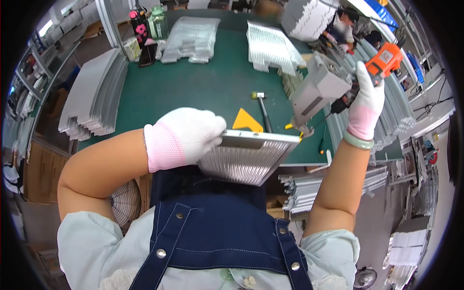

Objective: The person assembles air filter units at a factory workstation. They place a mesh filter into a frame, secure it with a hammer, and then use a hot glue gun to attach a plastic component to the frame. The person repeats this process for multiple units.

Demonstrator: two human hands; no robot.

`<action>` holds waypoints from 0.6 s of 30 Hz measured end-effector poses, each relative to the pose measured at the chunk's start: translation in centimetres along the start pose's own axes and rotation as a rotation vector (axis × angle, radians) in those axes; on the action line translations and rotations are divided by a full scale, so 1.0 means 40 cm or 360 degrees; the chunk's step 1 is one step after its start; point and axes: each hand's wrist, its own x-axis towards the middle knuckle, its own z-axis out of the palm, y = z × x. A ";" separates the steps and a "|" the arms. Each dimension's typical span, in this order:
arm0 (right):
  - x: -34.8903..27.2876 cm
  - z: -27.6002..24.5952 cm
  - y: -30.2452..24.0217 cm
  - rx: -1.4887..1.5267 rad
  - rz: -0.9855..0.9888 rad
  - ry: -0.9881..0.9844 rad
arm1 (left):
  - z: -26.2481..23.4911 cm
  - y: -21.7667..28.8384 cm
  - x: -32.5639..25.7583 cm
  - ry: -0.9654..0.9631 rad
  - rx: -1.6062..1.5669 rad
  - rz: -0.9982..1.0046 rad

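Observation:
My left hand [188, 137], in a white knit glove with a pink cuff, is closed on the upper left edge of a framed panel [244, 159]. The panel has a pale metal frame and a ribbed, silvery face, and it tilts at the table's front edge. My right hand [367, 99], gloved the same way, is raised at the right with its fingers wrapped round an orange and black power drill [385, 60]. Its dark front end points down and left, beside a grey box-shaped fixture [321, 87]. The fixture's lower end is near the panel's right corner.
On the green table [193, 92] lie a hammer [263, 111], a yellow triangular scraper [246, 122] and a screwdriver [322, 142]. Grey panels [94, 92] are stacked at left. Plastic-wrapped bundles [191, 38], a phone [148, 54] and bottles [158, 21] stand behind. Another person [340, 29] works far right.

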 end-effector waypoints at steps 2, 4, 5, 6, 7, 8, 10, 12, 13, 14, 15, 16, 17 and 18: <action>-0.022 0.012 0.001 0.0077 -0.0034 -0.0024 | 0.004 0.049 -0.004 0.0076 0.0101 -0.0018; -0.043 0.030 0.006 0.0143 -0.0115 -0.0024 | 0.039 0.089 -0.007 0.0171 0.0120 0.0106; -0.055 0.039 0.007 0.0205 -0.0113 -0.0096 | 0.038 0.120 -0.008 0.0139 0.0134 0.0103; -0.069 0.057 0.012 0.0242 -0.0061 -0.0121 | 0.040 0.133 0.001 0.0111 0.0127 0.0123; -0.088 0.074 0.016 0.0281 -0.0010 -0.0147 | 0.054 0.142 0.010 0.0077 0.0131 0.0121; -0.098 0.088 0.013 0.0200 -0.0081 -0.0144 | 0.061 0.151 0.017 0.0058 0.0147 0.0113; -0.108 0.118 0.005 0.0146 -0.0265 -0.0090 | 0.077 0.146 0.036 0.0047 0.0125 0.0129; -0.098 0.117 0.019 0.0221 -0.0088 -0.0087 | 0.091 0.129 0.037 0.0093 0.0076 0.0171; -0.092 0.117 0.025 0.0261 0.0002 -0.0089 | 0.095 0.122 0.040 0.0116 0.0052 0.0189; -0.088 0.117 0.026 0.0318 0.0044 -0.0117 | 0.099 0.116 0.042 0.0139 0.0009 0.0221; -0.084 0.114 0.035 0.0335 0.0028 -0.0128 | 0.102 0.108 0.045 0.0163 -0.0033 0.0252; -0.080 0.109 0.049 0.0354 0.0011 -0.0139 | 0.102 0.103 0.047 0.0186 -0.0074 0.0282; -0.075 0.110 0.054 0.0366 -0.0012 -0.0151 | 0.103 0.099 0.052 0.0162 -0.0092 0.0269; -0.075 0.108 0.049 0.0350 0.0026 -0.0122 | 0.104 0.096 0.058 0.0138 -0.0109 0.0256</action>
